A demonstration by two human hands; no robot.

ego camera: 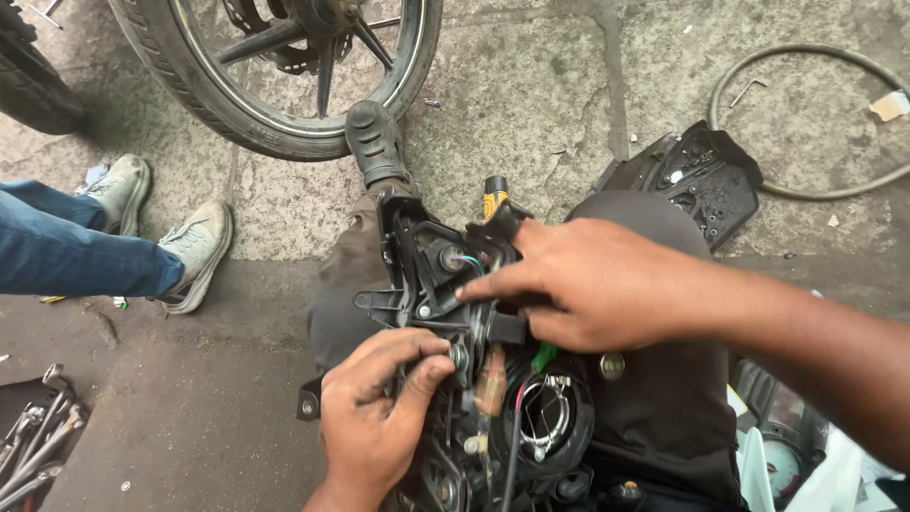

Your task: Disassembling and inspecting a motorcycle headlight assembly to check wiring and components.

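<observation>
Fingers of the left hand (379, 403) are pinched on a small fitting (459, 355) of the black housing (427, 275); the right hand (588, 284), loosely curled, is pressed on the housing, holding nothing

A round gauge dial (783, 465), pale face in a dark housing, sits at the lower right edge; no packages, labels or signs show.

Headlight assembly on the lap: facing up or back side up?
Back side up. The headlight assembly shows its round bulb socket, wires and black bracket, with the left hand and right hand on it.
</observation>
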